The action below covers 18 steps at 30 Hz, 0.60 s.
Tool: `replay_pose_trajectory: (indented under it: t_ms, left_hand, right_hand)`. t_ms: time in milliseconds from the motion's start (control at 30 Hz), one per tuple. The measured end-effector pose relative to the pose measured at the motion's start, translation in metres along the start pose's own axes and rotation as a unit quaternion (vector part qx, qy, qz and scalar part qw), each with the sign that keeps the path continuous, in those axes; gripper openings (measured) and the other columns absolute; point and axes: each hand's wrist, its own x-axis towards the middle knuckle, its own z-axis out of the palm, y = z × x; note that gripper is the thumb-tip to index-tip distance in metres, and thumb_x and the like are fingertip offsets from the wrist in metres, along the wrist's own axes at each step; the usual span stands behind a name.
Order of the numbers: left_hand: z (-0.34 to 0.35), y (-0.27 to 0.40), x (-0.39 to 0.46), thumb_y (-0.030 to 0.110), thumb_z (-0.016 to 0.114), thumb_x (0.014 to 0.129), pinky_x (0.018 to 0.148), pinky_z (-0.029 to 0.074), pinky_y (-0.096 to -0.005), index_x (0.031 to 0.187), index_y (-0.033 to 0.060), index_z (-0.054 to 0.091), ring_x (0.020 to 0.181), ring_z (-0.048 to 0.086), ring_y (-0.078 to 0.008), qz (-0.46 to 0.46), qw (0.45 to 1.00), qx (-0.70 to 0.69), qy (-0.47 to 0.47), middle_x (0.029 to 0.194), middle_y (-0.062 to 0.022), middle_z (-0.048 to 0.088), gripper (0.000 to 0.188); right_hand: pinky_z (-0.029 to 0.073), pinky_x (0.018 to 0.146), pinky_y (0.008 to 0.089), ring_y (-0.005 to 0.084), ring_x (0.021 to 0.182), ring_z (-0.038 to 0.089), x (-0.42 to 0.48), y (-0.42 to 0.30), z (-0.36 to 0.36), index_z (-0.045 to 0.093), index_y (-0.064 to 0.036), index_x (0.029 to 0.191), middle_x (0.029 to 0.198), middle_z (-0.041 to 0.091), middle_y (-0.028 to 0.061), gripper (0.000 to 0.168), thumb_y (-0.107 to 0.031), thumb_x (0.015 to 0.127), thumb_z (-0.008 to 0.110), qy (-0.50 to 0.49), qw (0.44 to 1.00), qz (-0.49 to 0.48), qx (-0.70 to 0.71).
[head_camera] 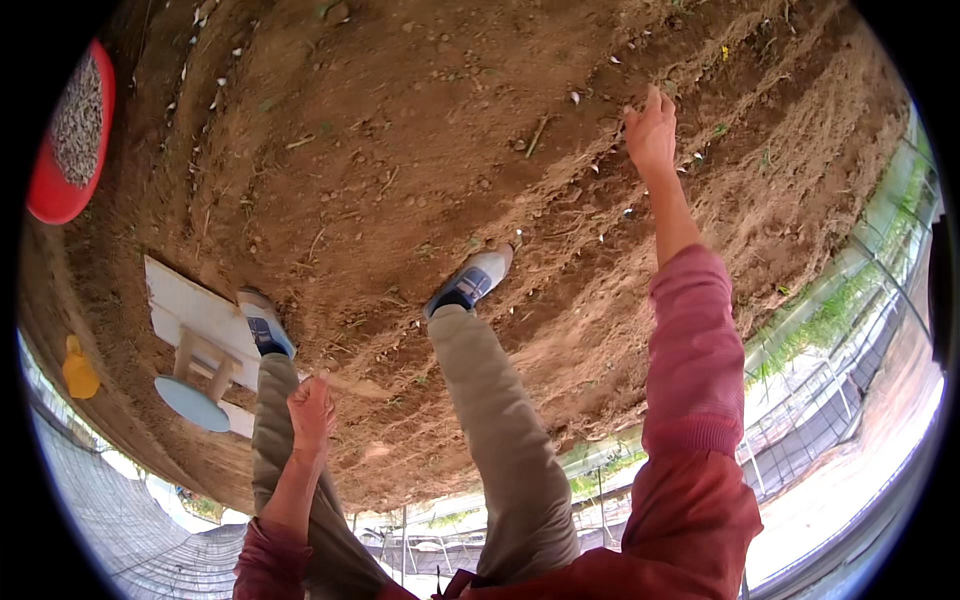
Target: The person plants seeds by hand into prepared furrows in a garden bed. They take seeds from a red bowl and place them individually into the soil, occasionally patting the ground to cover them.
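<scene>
My right hand point(652, 131) reaches far forward, low over a shallow furrow in the brown soil point(420, 150). Its fingers point down and are partly bent; whether something small is between them cannot be told. Small white pieces that look like garlic cloves point(574, 97) lie scattered along the furrow on both sides of this hand. My left hand point(311, 409) is curled into a fist near my left knee, and its inside is hidden. More white pieces point(221, 81) lie in another row at the upper left.
A red basin point(105, 112) of small pale pieces stands at the left edge. Nearby are a white board point(195, 307), a small stool with a round light-blue top point(192, 403) and a yellow container point(79, 371). My shoes point(472, 279) rest on the soil. Netting and metal poles border the plot.
</scene>
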Motion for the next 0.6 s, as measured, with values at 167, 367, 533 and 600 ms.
replay_pose_trajectory:
  t_ms: [167,367,533,600]
  left_hand:
    - [0.080,0.042,-0.067,0.028,0.057,0.100,0.036,0.023,-0.0224,0.059,0.0144,0.041,0.039,0.033,-0.0053,0.026,1.000,0.007,0.006,0.050,0.0046,0.037,0.045]
    - [0.134,0.107,-0.172,0.027,0.054,0.101,0.040,0.025,-0.0249,0.061,0.0107,0.041,0.045,0.031,-0.0078,0.096,0.992,-0.021,-0.083,0.053,0.0015,0.037,0.045]
    - [0.150,0.140,-0.217,0.028,0.053,0.101,0.043,0.028,-0.0281,0.062,0.0098,0.041,0.046,0.030,-0.0102,0.067,0.984,-0.033,-0.162,0.054,0.0010,0.036,0.045]
    - [0.153,0.143,-0.226,0.028,0.053,0.100,0.043,0.028,-0.0283,0.062,0.0098,0.041,0.047,0.031,-0.0106,0.060,0.982,-0.064,-0.170,0.054,0.0009,0.036,0.044]
  right_hand:
    - [0.044,0.101,0.0510,0.0496,0.117,0.048,0.006,-0.028,0.020,0.036,0.004,0.134,0.135,0.039,0.0331,0.057,-0.013,0.089,0.065,-0.034,0.985,0.066,0.159]
    - [0.043,0.101,0.0536,0.0487,0.121,0.044,0.081,0.032,0.008,0.028,0.003,0.142,0.139,0.040,0.0291,0.068,-0.025,0.092,0.063,0.134,0.989,-0.063,-0.015]
    - [0.038,0.104,0.0543,0.0476,0.126,0.041,0.053,0.053,0.076,0.028,0.003,0.144,0.142,0.039,0.0277,0.070,-0.031,0.092,0.061,0.185,0.979,-0.050,0.072]
    - [0.034,0.106,0.0551,0.0472,0.128,0.039,-0.008,-0.024,0.067,0.031,0.001,0.144,0.143,0.040,0.0257,0.065,-0.022,0.092,0.062,0.129,0.984,-0.052,0.108]
